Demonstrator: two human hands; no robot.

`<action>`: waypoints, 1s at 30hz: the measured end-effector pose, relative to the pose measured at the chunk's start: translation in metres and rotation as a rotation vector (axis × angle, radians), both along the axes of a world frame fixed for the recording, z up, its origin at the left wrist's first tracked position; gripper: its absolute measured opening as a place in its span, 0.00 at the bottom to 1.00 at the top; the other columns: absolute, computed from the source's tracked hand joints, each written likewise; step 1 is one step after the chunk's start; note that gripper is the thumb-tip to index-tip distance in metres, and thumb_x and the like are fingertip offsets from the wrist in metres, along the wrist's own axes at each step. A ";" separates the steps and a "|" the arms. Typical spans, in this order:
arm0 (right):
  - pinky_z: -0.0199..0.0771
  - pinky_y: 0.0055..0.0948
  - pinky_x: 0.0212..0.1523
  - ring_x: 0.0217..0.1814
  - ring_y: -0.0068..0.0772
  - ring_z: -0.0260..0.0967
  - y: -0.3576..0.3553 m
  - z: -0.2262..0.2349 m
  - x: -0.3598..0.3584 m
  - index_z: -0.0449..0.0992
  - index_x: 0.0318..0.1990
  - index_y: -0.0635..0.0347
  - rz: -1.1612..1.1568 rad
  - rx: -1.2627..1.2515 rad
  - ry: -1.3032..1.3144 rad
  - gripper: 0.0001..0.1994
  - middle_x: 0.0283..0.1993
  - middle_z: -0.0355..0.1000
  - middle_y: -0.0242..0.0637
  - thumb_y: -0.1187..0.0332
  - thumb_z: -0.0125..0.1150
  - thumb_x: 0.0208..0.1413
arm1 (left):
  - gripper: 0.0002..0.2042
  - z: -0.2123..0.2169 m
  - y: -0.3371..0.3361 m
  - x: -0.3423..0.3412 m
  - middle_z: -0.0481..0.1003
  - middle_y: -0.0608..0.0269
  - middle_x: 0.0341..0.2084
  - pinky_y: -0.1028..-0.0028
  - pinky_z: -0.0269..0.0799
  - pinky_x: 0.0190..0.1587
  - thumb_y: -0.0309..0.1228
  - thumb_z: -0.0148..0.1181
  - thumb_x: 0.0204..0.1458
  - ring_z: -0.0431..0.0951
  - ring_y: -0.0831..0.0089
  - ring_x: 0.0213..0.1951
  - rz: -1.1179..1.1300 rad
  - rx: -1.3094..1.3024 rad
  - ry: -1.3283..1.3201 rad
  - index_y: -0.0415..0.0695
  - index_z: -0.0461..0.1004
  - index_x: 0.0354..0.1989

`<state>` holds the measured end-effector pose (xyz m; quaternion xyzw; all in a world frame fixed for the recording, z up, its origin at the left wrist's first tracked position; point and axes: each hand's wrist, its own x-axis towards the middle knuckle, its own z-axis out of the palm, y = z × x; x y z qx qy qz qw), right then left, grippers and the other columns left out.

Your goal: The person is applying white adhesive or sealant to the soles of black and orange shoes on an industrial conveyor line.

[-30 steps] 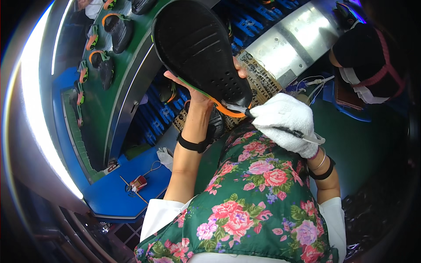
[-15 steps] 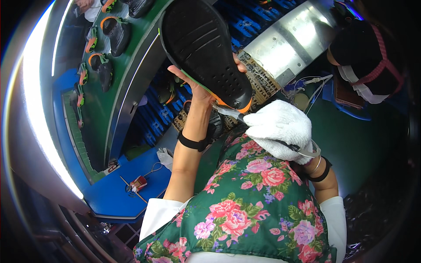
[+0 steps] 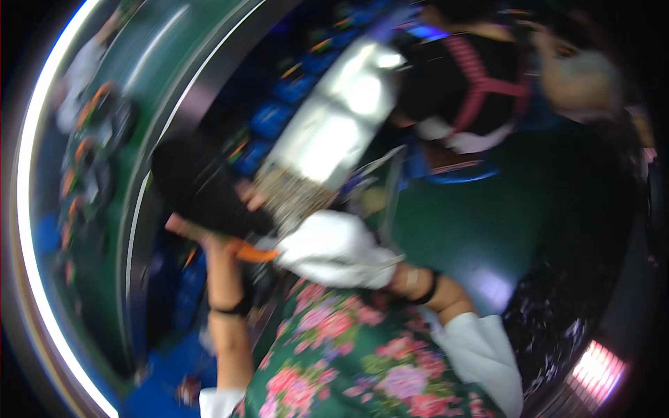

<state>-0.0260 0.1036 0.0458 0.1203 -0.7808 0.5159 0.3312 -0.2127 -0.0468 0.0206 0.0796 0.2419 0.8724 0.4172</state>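
My bare left hand (image 3: 216,237) is closed around a black shoe (image 3: 198,184), whose dark sole faces up at me. Its toe points up and left, and an orange patch shows at the heel end. The white-gloved right hand (image 3: 334,249) is closed beside that heel. In the earlier frame this hand grips a brush by its dark handle; now the glove and motion blur mostly hide the brush. I cannot tell whether its tip touches the shoe.
A green conveyor (image 3: 150,70) carries several black-and-orange shoes (image 3: 94,167) at left. Ahead stand a shiny metal housing (image 3: 327,132) and a patterned brown cardboard piece (image 3: 289,191). A person in black with pink straps (image 3: 481,83) sits at upper right, by a blue stool (image 3: 463,176).
The view has swung and blurred, so the shoe and both hands appear further left and lower. More of the person and floor on the right shows. Both hands keep their grip.
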 end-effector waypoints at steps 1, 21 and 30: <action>0.77 0.37 0.38 0.37 0.42 0.77 -0.002 -0.008 0.001 0.83 0.39 0.55 0.023 -0.053 -0.024 0.09 0.39 0.80 0.37 0.73 0.72 0.48 | 0.55 -0.012 -0.005 0.003 0.64 0.65 0.30 0.66 0.58 0.34 0.84 0.58 0.21 0.62 0.69 0.32 0.091 -0.195 0.067 0.48 0.70 0.51; 0.78 0.37 0.43 0.41 0.43 0.77 0.013 -0.025 0.019 0.83 0.39 0.60 0.231 -0.300 0.017 0.08 0.40 0.80 0.40 0.75 0.69 0.50 | 0.59 -0.032 0.015 0.018 0.76 0.44 0.28 0.54 0.75 0.32 0.85 0.36 0.37 0.77 0.49 0.26 -0.328 -0.170 0.105 0.45 0.61 0.66; 0.76 0.38 0.40 0.35 0.39 0.77 -0.004 -0.025 0.012 0.83 0.34 0.53 0.461 -0.257 0.002 0.05 0.35 0.80 0.35 0.71 0.69 0.47 | 0.58 -0.011 -0.006 0.022 0.78 0.42 0.31 0.53 0.76 0.31 0.84 0.27 0.41 0.78 0.47 0.27 -0.432 -0.411 -0.164 0.36 0.71 0.56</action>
